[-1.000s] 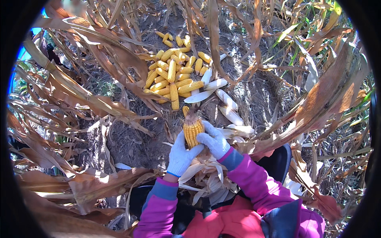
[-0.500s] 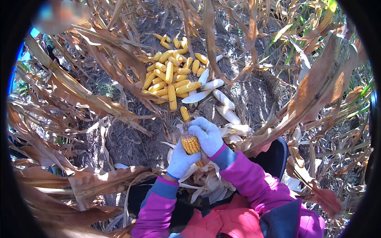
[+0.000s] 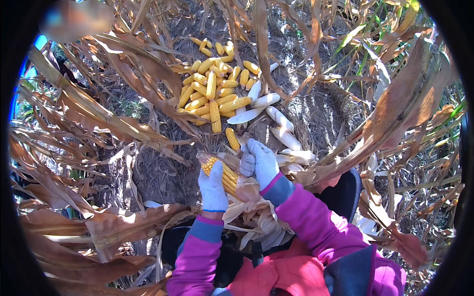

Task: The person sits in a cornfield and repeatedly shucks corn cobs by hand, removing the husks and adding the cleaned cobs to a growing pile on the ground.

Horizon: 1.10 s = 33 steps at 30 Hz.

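Observation:
In white gloves, both my hands work low in the middle. My left hand (image 3: 213, 188) is wrapped round a yellow ear of corn (image 3: 229, 180), partly bared, its tip pointing up and left. Just right of the ear, my right hand (image 3: 260, 163) is closed with fingers curled on dry corn husk (image 3: 248, 189), which hangs below it beside the ear. The fingertips are partly hidden. Beyond my hands lies a single bare ear (image 3: 232, 139), close to the right knuckles. Farther off is a pile of husked yellow ears (image 3: 211, 86) on the ground.
Several ears in pale husks (image 3: 285, 138) lie right of the pile. Loose husks (image 3: 266, 224) gather near my lap. Dry corn stalks and leaves (image 3: 113, 123) lean in from the left, and a large brown leaf (image 3: 395, 113) arches on the right. A black rounded edge (image 3: 348, 195) shows beside my right arm.
My hands have moved apart. The left has shifted up and left with the ear, whose tip now tilts left; the right has drawn away from the tip, pulling husk down the ear's right side.

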### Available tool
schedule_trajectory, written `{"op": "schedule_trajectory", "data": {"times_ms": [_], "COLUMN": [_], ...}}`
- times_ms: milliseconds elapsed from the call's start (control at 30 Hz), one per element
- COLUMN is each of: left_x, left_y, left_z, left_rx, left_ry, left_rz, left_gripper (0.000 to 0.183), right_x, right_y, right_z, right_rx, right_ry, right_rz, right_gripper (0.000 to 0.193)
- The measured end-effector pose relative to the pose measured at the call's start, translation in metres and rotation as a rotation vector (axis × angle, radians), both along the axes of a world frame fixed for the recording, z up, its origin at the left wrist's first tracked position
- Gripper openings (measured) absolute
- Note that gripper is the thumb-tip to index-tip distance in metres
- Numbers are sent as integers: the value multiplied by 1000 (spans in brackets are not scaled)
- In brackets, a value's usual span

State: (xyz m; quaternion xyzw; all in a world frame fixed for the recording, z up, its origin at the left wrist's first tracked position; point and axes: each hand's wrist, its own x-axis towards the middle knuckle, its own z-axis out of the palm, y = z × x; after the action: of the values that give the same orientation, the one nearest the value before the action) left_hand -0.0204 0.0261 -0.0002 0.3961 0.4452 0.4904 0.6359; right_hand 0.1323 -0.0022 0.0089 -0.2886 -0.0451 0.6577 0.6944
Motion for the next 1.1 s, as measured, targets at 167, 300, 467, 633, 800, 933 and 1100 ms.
{"op": "schedule_trajectory", "data": {"times_ms": [167, 300, 467, 633, 800, 933, 1100], "left_x": [-36, -29, -29, -14, -13, -7, 0], "left_y": [47, 34, 37, 29, 28, 16, 7], "left_z": [33, 34, 32, 22, 20, 0, -7], "left_rx": [-26, 59, 70, -54, -9, -41, -206], "left_ry": [-289, -180, -132, -523, -449, -273, -60], "left_rz": [228, 141, 44, -99, -115, -6, -31], "left_gripper": [41, 42, 40, 46, 52, 48, 40], "right_x": [16, 19, 24, -18, -47, -46, -54], "right_y": [-49, -51, -40, -34, -60, -49, -60], "right_z": [-49, -79, -32, -32, -52, -54, -66], "right_rx": [-178, -207, 40, 66, -144, -84, 156], "right_ry": [-661, -676, -1315, -767, -109, -709, -1402], "right_rz": [324, 349, 351, 643, 550, 421, 496], "right_gripper": [17, 33, 82, 69, 34, 34, 35]}}
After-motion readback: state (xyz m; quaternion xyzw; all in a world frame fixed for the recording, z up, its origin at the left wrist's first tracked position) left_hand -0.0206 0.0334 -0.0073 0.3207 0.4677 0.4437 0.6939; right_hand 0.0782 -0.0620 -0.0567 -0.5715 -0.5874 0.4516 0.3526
